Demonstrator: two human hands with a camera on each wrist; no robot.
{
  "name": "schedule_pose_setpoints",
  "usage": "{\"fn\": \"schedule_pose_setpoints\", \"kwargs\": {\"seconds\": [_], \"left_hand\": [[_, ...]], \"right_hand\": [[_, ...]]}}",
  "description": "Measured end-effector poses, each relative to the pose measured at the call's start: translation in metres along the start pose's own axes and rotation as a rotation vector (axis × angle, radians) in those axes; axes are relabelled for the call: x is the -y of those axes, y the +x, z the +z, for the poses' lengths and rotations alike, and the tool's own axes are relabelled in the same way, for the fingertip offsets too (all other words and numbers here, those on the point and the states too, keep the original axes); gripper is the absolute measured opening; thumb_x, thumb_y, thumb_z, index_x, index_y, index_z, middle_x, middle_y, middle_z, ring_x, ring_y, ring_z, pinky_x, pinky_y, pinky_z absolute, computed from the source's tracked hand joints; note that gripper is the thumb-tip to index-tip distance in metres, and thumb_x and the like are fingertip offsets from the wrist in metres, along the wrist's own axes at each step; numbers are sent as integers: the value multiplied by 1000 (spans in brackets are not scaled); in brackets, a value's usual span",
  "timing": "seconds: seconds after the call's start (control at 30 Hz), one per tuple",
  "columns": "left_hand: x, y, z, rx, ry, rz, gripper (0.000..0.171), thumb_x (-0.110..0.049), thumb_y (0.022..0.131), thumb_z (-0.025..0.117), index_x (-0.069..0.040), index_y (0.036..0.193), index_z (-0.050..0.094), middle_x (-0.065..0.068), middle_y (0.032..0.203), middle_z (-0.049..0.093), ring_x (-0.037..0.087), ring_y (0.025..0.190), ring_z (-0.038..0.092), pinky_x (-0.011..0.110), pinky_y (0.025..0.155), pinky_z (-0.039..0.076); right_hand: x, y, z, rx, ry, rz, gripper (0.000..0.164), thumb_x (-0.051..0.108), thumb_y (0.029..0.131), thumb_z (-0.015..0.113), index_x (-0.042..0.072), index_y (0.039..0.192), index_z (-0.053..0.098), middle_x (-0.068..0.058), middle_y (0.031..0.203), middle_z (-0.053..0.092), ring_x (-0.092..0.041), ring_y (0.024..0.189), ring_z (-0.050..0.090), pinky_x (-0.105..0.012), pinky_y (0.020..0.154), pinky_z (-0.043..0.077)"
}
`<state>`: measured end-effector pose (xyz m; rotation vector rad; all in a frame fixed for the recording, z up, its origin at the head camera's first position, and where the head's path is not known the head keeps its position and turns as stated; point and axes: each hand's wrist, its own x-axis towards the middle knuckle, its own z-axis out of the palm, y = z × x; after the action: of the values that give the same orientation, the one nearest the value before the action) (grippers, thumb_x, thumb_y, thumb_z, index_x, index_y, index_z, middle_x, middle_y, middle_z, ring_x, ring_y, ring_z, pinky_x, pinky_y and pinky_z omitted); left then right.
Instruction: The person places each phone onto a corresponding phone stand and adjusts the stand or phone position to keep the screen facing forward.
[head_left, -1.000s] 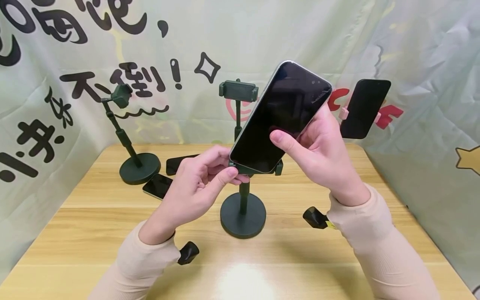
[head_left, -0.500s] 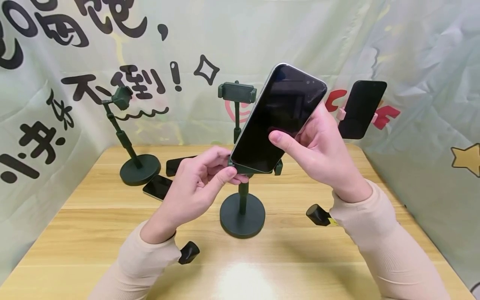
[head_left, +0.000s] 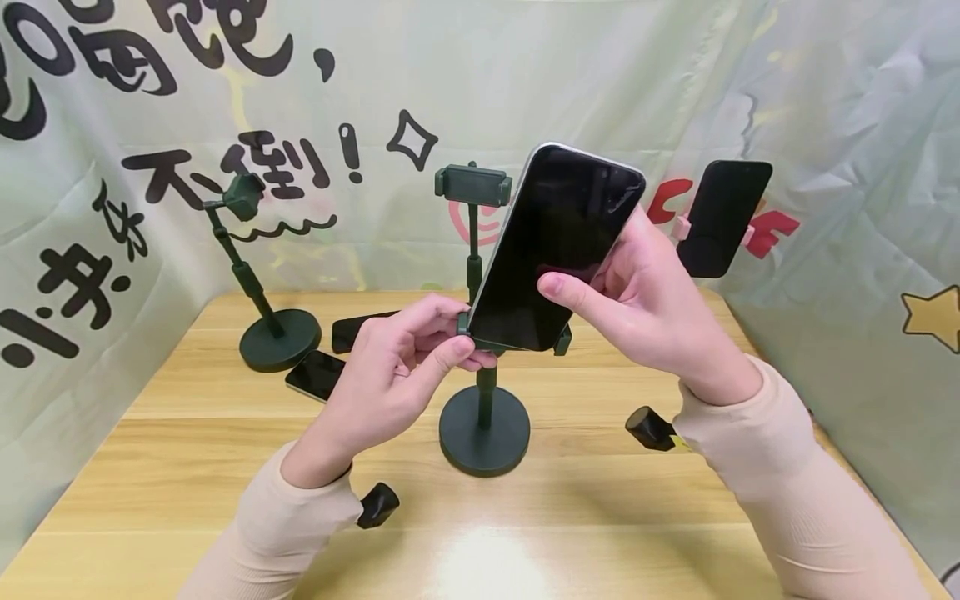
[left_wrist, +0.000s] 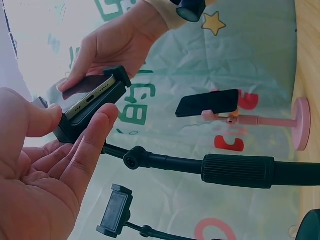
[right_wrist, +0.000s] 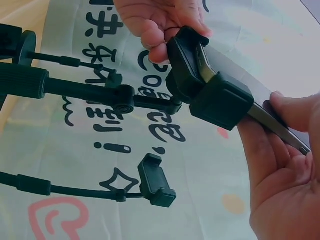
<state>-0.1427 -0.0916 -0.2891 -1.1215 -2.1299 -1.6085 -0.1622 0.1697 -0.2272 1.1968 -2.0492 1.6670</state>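
Note:
My right hand (head_left: 637,308) grips a black-screened smartphone (head_left: 558,242), thumb on the glass and fingers behind it. The phone tilts over a dark green phone stand (head_left: 486,433) in the middle of the table. Its lower end sits between the side arms of the stand's clamp (left_wrist: 95,107), as the left wrist view shows. My left hand (head_left: 405,367) pinches the clamp's left end with thumb and fingers. In the right wrist view the clamp's near arm (right_wrist: 222,100) stands beside the phone's edge; the phone's back is partly hidden.
Another green stand (head_left: 277,333) stands at back left, a third with its holder (head_left: 474,185) behind the middle one. Two phones lie on the table, one (head_left: 315,373) nearer. At right, a pink stand (left_wrist: 300,124) bears a phone (head_left: 726,218). Printed cloth hangs around.
The phone has come down and slightly left, turning more upright and settling lower into the clamp. My right wrist has shifted right. The left hand keeps its place on the clamp.

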Motion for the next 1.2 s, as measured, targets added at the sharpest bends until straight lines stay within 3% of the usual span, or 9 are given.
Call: {"fn": "schedule_pose_setpoints", "kwargs": {"seconds": [0.13, 0.3, 0.47, 0.73, 0.83, 0.93, 0.97, 1.07, 1.2], "left_hand": [[0, 0, 0, 8, -22, 0, 20, 3, 102, 67, 0, 122, 68, 11, 104, 83, 14, 89, 82, 32, 82, 67], [1, 1, 0, 6, -37, -10, 19, 1, 103, 67, -1, 122, 68, 10, 104, 83, 17, 88, 82, 34, 82, 67], [1, 1, 0, 0, -32, -13, 19, 1, 103, 68, -1, 122, 68, 10, 105, 83, 18, 88, 83, 33, 83, 67], [-1, 0, 1, -12, 19, -16, 18, 0, 103, 68, -3, 121, 69, 6, 102, 83, 12, 88, 82, 32, 79, 67], [-2, 0, 1, -13, 43, -15, 17, -2, 103, 68, -5, 120, 69, 3, 101, 83, 10, 89, 82, 29, 74, 66], [-2, 0, 1, -16, 55, -19, 17, -4, 104, 69, -6, 120, 70, 2, 100, 83, 9, 89, 82, 28, 70, 65], [-2, 0, 1, -17, 60, -20, 16, -4, 104, 69, -6, 120, 70, 1, 100, 83, 8, 89, 82, 28, 67, 64], [-2, 0, 1, -19, 61, -23, 16, -4, 104, 69, -7, 120, 70, 1, 100, 83, 8, 88, 82, 28, 69, 64], [-1, -1, 0, -20, 58, -31, 16, -4, 104, 69, -7, 119, 70, 1, 99, 83, 7, 88, 82, 29, 74, 66]], "right_hand": [[4, 1, -1, 51, -92, -2, 66, -14, 92, 75, 0, 150, 47, -12, 123, 71, -19, 91, 77, -27, 76, 66], [11, 6, -2, 116, -276, -6, 62, -10, 93, 76, 2, 148, 50, -3, 116, 73, -18, 69, 65, -25, 57, 53], [16, 8, -3, 150, -359, 37, 59, -5, 93, 79, 5, 144, 52, 3, 107, 78, -13, 68, 71, -23, 61, 59], [25, 16, 0, 75, -189, 113, 65, -6, 91, 82, 11, 146, 51, -7, 111, 81, -23, 88, 81, -32, 76, 67], [31, 16, 1, -11, -37, 97, 62, -8, 93, 77, 8, 146, 49, -14, 107, 79, -21, 58, 70, -27, 47, 57], [39, 18, 0, -82, 77, 69, 57, -8, 98, 71, 7, 149, 51, -14, 80, 69, -18, 37, 40, -29, 27, 30], [41, 18, 0, -95, 75, 60, 56, -6, 99, 71, 7, 150, 53, -10, 70, 62, -17, 36, 28, -30, 26, 19], [44, 22, -1, -118, -23, 13, 51, -2, 99, 72, 6, 148, 61, -1, 55, 36, -14, 39, 23, -30, 28, 16], [42, 26, 0, -134, -175, -70, 42, -1, 99, 73, 2, 140, 69, 3, 52, 32, -11, 44, 26, -27, 36, 17]]}}
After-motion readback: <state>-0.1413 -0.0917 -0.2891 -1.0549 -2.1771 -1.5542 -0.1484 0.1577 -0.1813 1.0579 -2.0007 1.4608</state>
